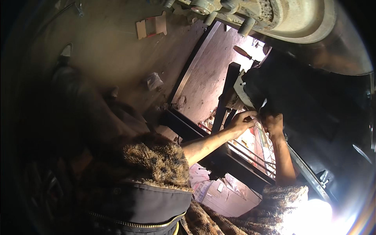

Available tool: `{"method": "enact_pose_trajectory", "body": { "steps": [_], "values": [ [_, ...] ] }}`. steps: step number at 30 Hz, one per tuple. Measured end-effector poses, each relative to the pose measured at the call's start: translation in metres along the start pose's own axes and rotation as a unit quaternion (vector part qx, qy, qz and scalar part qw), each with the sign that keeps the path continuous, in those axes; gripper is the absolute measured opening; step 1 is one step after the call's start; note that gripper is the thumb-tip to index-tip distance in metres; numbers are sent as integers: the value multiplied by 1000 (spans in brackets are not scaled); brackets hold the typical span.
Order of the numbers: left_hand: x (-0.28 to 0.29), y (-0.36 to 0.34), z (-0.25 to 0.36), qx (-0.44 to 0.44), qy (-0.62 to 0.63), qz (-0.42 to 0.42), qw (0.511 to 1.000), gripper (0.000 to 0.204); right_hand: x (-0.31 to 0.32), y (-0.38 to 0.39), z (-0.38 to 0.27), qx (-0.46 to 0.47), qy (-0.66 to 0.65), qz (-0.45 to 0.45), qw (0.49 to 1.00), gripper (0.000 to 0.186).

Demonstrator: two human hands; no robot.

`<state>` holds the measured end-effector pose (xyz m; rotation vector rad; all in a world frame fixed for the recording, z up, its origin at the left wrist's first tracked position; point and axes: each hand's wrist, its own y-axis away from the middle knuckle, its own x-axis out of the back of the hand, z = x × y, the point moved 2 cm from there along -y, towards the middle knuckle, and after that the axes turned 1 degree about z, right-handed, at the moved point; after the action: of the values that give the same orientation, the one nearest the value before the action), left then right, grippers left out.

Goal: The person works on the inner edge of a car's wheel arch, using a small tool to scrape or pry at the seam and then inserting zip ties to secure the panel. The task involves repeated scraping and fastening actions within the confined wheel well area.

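My left hand point(243, 122) reaches in from the lower left, its thumb and fingertips pinched together at the edge of a large black sheet point(313, 102). Whatever lies between those fingertips is too small to make out. Close beside it, my right hand point(273, 123) comes up from below with curled fingers, against the same sheet. Shadow hides its fingertips and anything they grip. Just above the gap between both hands, a small pale strip point(264, 103) sticks up. Beneath the hands are a brightly lit wire grille point(263, 147) and dark bars.
A black metal frame point(192, 127) crosses below my forearms. Overhead hangs a dirty metal hub with threaded studs point(246, 26). A wooden-handled tool point(242, 51) sits beyond the hands. A glaring lamp point(313, 215) is at lower right. Cardboard point(151, 25) and a plastic bag point(154, 81) lie on the floor.
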<state>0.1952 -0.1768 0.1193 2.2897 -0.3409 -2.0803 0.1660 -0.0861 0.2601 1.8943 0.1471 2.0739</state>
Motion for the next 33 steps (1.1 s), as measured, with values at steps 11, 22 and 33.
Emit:
{"method": "enact_pose_trajectory", "body": {
  "steps": [11, 22, 33],
  "values": [
    [9, -7, 7, 118, 90, -6, 989, 18, -29, 7, -8, -122, -141, 106, 977, 15],
    [61, 27, 50, 146, 42, -35, 988, 21, -77, 15, -5, -134, -357, 283, 880, 19],
    [81, 30, 76, 159, 15, 7, 987, 24, -113, -36, 52, -179, -78, 489, 850, 28]
  ]
}}
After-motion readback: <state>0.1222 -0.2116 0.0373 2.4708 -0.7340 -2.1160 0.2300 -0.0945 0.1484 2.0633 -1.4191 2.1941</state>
